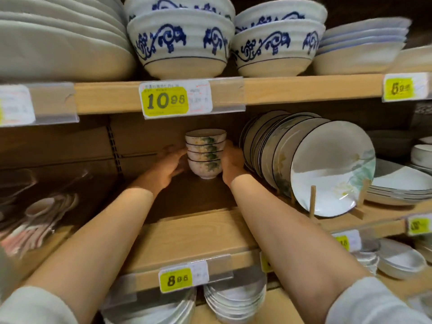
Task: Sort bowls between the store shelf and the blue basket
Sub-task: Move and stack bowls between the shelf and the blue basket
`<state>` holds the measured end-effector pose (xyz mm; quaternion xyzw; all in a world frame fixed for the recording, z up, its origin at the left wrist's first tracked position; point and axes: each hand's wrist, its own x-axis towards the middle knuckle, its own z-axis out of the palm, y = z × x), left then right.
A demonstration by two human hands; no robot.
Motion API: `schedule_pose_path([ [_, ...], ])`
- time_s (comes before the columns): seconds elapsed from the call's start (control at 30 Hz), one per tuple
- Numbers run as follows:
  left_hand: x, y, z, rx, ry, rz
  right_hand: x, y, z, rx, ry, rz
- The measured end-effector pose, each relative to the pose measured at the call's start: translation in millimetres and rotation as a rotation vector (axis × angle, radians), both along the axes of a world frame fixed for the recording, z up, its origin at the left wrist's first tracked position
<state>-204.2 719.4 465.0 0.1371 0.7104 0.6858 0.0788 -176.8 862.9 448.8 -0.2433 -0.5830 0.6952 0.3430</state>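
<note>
A stack of several small white bowls (pixel 205 153) with green and yellow flower print stands deep on the middle wooden shelf (pixel 194 232). My left hand (pixel 169 168) grips the stack's left side, fingers curled round it. On the stack's right side, my right hand (pixel 232 162) holds it the same way. Both forearms reach far into the shelf. The blue basket is not in view.
A row of upright white plates (pixel 322 164) in a wooden rack stands just right of my right hand. Large blue-patterned bowls (pixel 182 43) sit on the shelf above. Ceramic spoons (pixel 42 213) lie at left, flat plates (pixel 402 185) at right, more dishes below.
</note>
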Motion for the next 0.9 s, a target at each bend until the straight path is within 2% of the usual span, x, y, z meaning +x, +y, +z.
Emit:
schedule_pose_path([
  [0.2,97,-41,-5,0.138,-0.021,0.214,91,-31,-11,-0.151,0.031,0.11],
  [0.27,135,-59,-13,0.197,0.003,0.236,122,-45,-16,-0.132,-0.003,0.113],
  [0.43,239,-111,-43,0.283,0.014,0.327,193,-78,-31,-0.136,0.064,0.386],
  [0.6,339,-200,-87,0.289,0.028,0.473,265,-140,-70,-0.162,0.104,0.642],
  [0.8,423,-323,-129,0.273,-0.019,0.777,324,-234,-145,-0.195,-0.074,0.893],
  [0.9,451,-372,-148,0.291,-0.074,0.845,339,-285,-182,-0.133,-0.203,0.996],
])
